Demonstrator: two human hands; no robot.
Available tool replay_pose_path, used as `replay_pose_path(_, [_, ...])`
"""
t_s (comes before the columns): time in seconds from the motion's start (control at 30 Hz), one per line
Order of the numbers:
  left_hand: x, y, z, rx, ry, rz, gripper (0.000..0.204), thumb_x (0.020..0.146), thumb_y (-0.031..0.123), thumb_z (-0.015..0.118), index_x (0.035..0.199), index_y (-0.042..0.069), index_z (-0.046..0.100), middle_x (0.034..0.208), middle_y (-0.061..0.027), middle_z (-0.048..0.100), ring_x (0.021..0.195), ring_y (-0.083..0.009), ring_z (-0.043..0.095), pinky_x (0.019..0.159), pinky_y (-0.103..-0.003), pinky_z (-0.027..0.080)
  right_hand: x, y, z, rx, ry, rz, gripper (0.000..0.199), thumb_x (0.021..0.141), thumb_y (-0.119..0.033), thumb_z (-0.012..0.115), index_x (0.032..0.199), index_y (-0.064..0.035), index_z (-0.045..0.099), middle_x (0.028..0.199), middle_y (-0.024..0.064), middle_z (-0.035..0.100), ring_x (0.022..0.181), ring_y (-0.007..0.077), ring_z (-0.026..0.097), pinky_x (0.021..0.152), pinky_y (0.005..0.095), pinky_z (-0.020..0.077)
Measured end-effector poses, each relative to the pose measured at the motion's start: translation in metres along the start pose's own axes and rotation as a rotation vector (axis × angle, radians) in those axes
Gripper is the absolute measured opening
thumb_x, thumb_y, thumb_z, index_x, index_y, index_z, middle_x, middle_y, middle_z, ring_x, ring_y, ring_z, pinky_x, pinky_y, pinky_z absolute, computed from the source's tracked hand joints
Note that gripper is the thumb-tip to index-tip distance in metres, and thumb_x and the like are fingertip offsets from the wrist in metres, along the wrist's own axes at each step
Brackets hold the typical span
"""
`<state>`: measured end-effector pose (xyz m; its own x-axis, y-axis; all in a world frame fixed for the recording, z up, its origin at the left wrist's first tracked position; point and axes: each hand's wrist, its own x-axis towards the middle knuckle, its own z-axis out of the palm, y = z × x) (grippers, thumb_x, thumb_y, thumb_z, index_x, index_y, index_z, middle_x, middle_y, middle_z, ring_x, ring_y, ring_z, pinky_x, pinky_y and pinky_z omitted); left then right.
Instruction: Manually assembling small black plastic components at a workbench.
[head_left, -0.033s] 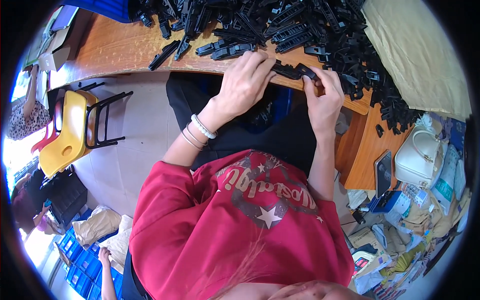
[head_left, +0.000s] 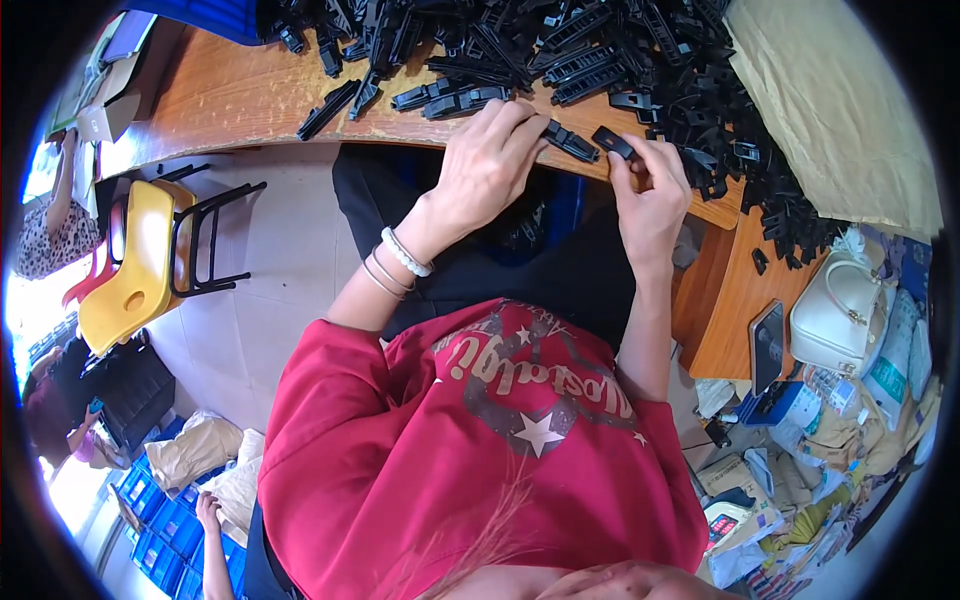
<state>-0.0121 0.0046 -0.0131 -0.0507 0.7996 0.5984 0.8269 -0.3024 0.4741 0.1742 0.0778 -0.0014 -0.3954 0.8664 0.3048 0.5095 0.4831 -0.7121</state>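
At the near edge of the wooden table point(head_left: 230, 95), my left hand point(head_left: 485, 165) lies palm down, fingertips pinching one end of a long black plastic clip point(head_left: 572, 143) that rests on the table lip. My right hand point(head_left: 650, 200) is closed around a small black plastic piece point(head_left: 612, 141), held up at the fingertips just beside the clip's other end. A heap of black plastic parts point(head_left: 600, 50) covers the table beyond. A yellow chair point(head_left: 135, 265) stands to my left, a white handbag point(head_left: 835, 310) to my right.

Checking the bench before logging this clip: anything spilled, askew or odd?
Mostly no. The black clips lie in a loose heap, with a few strays apart on the table near its edge. Left hand and right hand each hold a clip normally.
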Motion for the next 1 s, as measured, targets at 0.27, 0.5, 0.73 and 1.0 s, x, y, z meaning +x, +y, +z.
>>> replay_pose_path(0.27, [-0.004, -0.007, 0.002, -0.036, 0.001, 0.022, 0.026, 0.074, -0.003, 0.07, 0.098, -0.002, 0.063, 0.092, -0.0112, 0.058, 0.08, -0.0274, 0.058, 0.064, -0.035, 0.049, -0.003, -0.006, -0.009, 0.19, -0.168, 0.008, 0.025, 0.08, 0.002, 0.072, 0.105, 0.0008, 0.069, 0.087, 0.0057, 0.06, 0.069, 0.0104, 0.055, 0.058, 0.0232, 0.0433])
replay_pose_path(0.5, [-0.004, -0.01, 0.008, -0.044, 0.073, 0.074, 0.025, 0.07, -0.003, 0.069, 0.095, -0.003, 0.064, 0.09, -0.009, 0.057, 0.079, -0.026, 0.055, 0.064, -0.036, 0.048, -0.006, -0.009, 0.004, 0.177, -0.042, -0.034, 0.024, 0.077, 0.004, 0.074, 0.1, 0.0026, 0.07, 0.09, 0.0085, 0.062, 0.079, 0.0193, 0.06, 0.072, 0.0276, 0.048])
replay_pose_path(0.73, [0.001, 0.001, 0.003, -0.067, 0.036, 0.045, 0.015, 0.074, -0.001, 0.073, 0.088, -0.002, 0.067, 0.09, -0.0112, 0.063, 0.077, -0.0272, 0.058, 0.066, -0.034, 0.049, -0.006, -0.012, 0.012, 0.183, -0.034, -0.076, 0.024, 0.075, 0.002, 0.075, 0.098, 0.0024, 0.07, 0.092, 0.0095, 0.061, 0.085, 0.024, 0.06, 0.074, 0.0306, 0.0475])
replay_pose_path(1.0, [0.026, 0.008, 0.019, 0.026, 0.018, 0.028, 0.023, 0.081, 0.005, 0.069, 0.102, -0.002, 0.062, 0.098, -0.0129, 0.058, 0.083, -0.0282, 0.061, 0.067, -0.035, 0.053, -0.033, -0.016, -0.015, 0.06, -0.016, -0.119, 0.017, 0.077, 0.003, 0.072, 0.094, 0.0013, 0.069, 0.092, 0.0112, 0.062, 0.083, 0.0246, 0.062, 0.075, 0.0334, 0.05])
